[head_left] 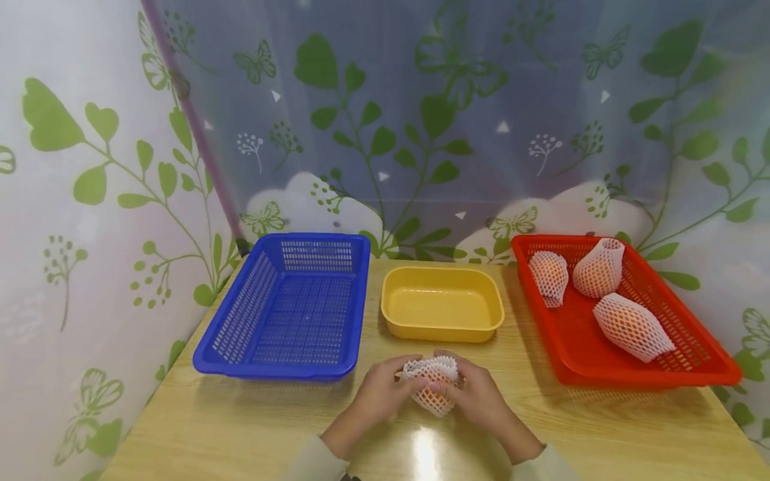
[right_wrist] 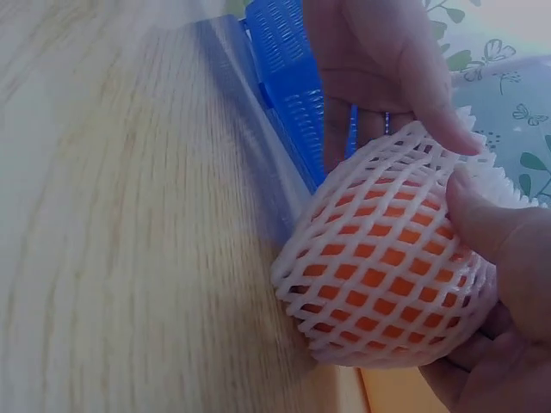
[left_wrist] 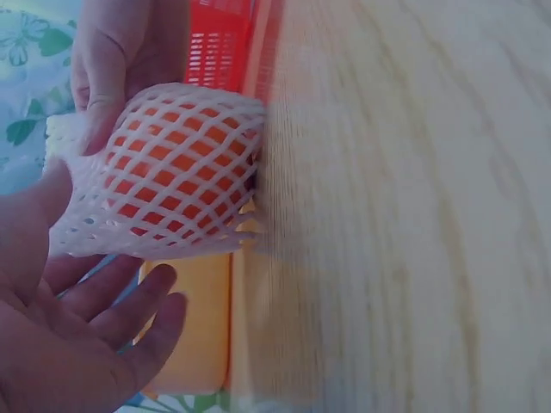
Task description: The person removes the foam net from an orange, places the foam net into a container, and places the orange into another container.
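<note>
Both hands are on a round orange fruit in a white foam net [head_left: 434,391], just above the table's front middle. My left hand [head_left: 380,393] pinches the net's loose open end between thumb and index finger; its other fingers spread apart in the left wrist view. My right hand [head_left: 478,394] holds the fruit from the other side, thumb on the net [right_wrist: 387,267] and fingers partly hidden beneath. The fruit's orange skin [left_wrist: 185,168] shows through the mesh. In the left wrist view, the net's open end points toward the yellow basin and the back curtain.
A blue perforated basket [head_left: 279,371] stands at left with nothing in it. The yellow basin [head_left: 442,333] sits behind the hands. At right, a red basket [head_left: 577,361] contains three netted fruits [head_left: 631,325]. A leaf-patterned curtain [head_left: 385,194] borders the wooden table [head_left: 240,427].
</note>
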The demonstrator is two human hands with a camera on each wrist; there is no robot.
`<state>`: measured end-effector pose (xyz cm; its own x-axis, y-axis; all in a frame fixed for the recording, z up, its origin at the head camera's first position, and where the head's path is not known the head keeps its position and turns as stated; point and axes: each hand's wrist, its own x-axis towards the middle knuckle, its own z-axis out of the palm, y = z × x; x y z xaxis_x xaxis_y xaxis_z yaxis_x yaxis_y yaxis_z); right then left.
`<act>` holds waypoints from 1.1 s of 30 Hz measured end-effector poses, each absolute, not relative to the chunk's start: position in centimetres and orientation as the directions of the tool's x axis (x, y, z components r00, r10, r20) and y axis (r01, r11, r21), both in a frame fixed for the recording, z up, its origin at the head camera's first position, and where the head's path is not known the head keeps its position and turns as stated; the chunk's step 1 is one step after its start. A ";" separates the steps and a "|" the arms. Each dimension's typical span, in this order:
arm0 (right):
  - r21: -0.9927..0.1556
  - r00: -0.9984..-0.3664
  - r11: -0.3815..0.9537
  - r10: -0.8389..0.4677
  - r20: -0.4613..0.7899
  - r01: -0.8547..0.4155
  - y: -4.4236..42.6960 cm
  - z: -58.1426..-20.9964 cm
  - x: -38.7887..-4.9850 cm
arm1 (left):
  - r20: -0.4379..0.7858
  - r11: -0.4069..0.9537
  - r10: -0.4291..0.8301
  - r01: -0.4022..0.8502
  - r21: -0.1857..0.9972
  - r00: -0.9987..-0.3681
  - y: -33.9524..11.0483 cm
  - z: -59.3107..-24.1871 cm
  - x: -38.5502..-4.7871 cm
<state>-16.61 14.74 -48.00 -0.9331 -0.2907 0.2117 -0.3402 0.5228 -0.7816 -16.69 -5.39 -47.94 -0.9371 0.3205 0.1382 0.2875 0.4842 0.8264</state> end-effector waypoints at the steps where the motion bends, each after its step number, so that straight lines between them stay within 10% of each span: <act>1: -0.782 -0.936 0.525 -0.278 0.217 -0.337 14.8 -48.0 -16.6 | 0.133 0.476 0.336 0.290 0.830 -0.932 -5.4 -48.0 -16.7; 16: -0.823 -0.939 0.460 -0.087 0.331 -0.333 14.1 -48.3 -15.8 | 0.120 0.404 0.408 0.296 0.865 -0.905 -5.1 -48.6 -16.6; 33: -0.908 -0.924 0.335 -0.363 0.123 -0.252 15.5 -48.7 -16.1 | 0.099 0.423 0.358 0.256 0.869 -0.929 -5.7 -48.9 -16.8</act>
